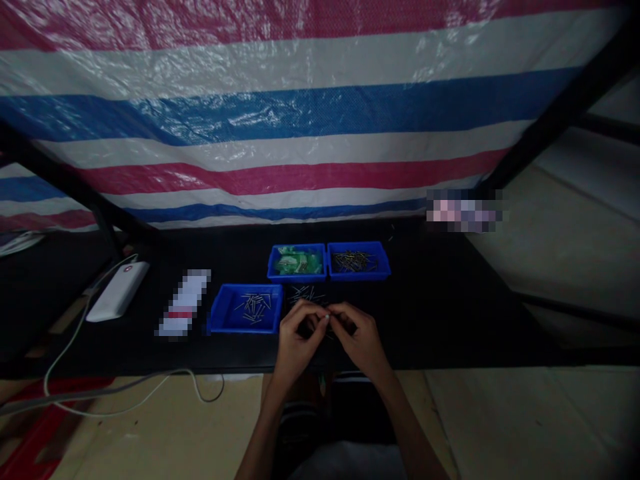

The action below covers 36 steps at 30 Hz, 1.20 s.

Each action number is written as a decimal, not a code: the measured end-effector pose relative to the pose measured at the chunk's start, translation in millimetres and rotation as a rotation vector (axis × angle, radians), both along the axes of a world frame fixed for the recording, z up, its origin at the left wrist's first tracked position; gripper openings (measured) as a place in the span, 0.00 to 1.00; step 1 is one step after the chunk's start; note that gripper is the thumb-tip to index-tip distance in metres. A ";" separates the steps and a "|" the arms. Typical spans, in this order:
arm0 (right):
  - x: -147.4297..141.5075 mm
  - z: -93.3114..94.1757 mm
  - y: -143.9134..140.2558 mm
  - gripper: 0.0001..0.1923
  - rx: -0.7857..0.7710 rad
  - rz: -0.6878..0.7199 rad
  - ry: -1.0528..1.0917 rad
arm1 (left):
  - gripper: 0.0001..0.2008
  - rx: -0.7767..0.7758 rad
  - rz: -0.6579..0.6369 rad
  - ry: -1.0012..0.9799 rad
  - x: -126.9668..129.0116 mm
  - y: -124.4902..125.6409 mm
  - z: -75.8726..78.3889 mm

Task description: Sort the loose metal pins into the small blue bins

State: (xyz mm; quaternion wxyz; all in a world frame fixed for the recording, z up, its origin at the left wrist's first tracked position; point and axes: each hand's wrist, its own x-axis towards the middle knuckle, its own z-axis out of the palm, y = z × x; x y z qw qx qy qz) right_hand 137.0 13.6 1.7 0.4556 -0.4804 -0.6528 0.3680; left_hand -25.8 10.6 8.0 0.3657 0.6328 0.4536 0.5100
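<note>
Left hand (pixel 296 337) and right hand (pixel 361 335) meet near the black tabletop's (pixel 450 327) front edge, fingertips pinching a tiny pale piece (pixel 327 317), probably to steady it; a rectangular blue plastic tray (pixel 223 312) of thin metal pins (pixel 255 307) sits alongside, presumably for easy reach.

Black tabletop (pixel 450 317) under three blue trays (pixel 221 315), loose thin pins (pixel 306 293), white box (pixel 118 293), pixelated pale item (pixel 185 300).
</note>
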 end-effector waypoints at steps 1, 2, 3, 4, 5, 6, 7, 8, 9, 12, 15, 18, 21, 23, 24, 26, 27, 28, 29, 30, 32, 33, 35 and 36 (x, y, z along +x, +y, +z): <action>0.1 0.1 0.1 0.07 0.000 -0.003 0.003 | 0.03 -0.007 -0.006 0.001 0.1 0.5 0.0; 0.2 0.2 0.3 0.07 -0.001 -0.005 0.007 | 0.03 -0.012 -0.012 0.001 0.2 1.0 -0.1; 0.5 0.1 0.5 0.07 -0.003 -0.007 0.011 | 0.03 -0.016 -0.014 0.000 0.3 1.4 -0.1; 0.8 -0.1 0.7 0.07 -0.006 -0.010 0.017 | 0.03 -0.018 -0.014 -0.002 0.5 1.8 -0.2; 1.1 -0.6 1.0 0.06 -0.013 -0.014 0.026 | 0.03 -0.019 -0.011 -0.004 0.6 2.1 -0.4; 1.4 -1.2 1.4 0.06 -0.024 -0.018 0.038 | 0.03 -0.020 -0.007 -0.009 0.6 2.3 -0.7; 1.6 -2.0 1.7 0.05 -0.035 -0.020 0.049 | 0.04 -0.023 -0.005 -0.013 0.5 2.4 -1.1; 1.8 -2.8 2.1 0.05 -0.047 -0.022 0.059 | 0.04 -0.026 -0.006 -0.017 0.3 2.5 -1.5; 1.9 -3.5 2.6 0.05 -0.056 -0.024 0.066 | 0.05 -0.027 -0.008 -0.019 0.0 2.5 -2.1; 1.8 -4.4 4.1 0.07 -0.066 -0.020 0.078 | 0.06 -0.025 -0.009 -0.018 -0.9 2.8 -3.5; 1.2 -3.7 5.9 0.07 -0.072 -0.012 0.099 | 0.07 -0.026 0.007 -0.019 -1.1 3.2 -3.7; 0.6 -4.7 8.0 0.08 -0.095 -0.018 0.114 | 0.08 -0.027 0.013 -0.026 -0.6 3.8 -2.6; 0.2 -9.5 10.9 0.09 -0.113 -0.038 0.135 | 0.08 -0.038 0.011 -0.031 -0.2 5.7 -1.7; -0.1 -12.9 13.1 0.09 -0.125 -0.038 0.158 | 0.08 -0.033 0.008 -0.039 -0.2 7.7 -1.7; -0.2 -14.1 14.2 0.10 -0.131 -0.037 0.173 | 0.09 -0.033 0.006 -0.040 -0.2 8.8 -1.9; -0.2 -15.2 15.9 0.11 -0.142 -0.030 0.210 | 0.09 -0.030 0.007 -0.045 -0.1 10.9 -2.7; -0.1 -15.3 16.5 0.12 -0.148 -0.025 0.226 | 0.09 -0.030 0.004 -0.050 0.0 11.6 -3.2; 0.0 -15.1 16.9 0.12 -0.152 -0.019 0.237 | 0.09 -0.026 0.000 -0.056 0.2 12.3 -3.8; 0.1 -14.9 17.2 0.13 -0.156 -0.016 0.244 | 0.09 -0.021 -0.002 -0.061 0.4 12.7 -4.4; 0.2 -14.7 17.4 0.14 -0.157 -0.018 0.245 | 0.10 -0.017 -0.004 -0.065 0.6 13.0 -5.1; 0.4 -14.8 17.4 0.15 -0.152 -0.029 0.236 | 0.10 -0.005 -0.001 -0.070 1.0 13.6 -6.4; 0.4 -14.9 17.3 0.15 -0.148 -0.035 0.231 | 0.10 -0.004 0.001 -0.070 1.1 13.9 -6.9; 0.1 -15.4 16.9 0.15 -0.139 -0.043 0.224 | 0.10 -0.001 0.004 -0.071 1.2 14.6 -7.9; -0.2 -15.6 16.7 0.14 -0.136 -0.044 0.224 | 0.10 0.000 0.006 -0.071 1.2 14.9 -8.2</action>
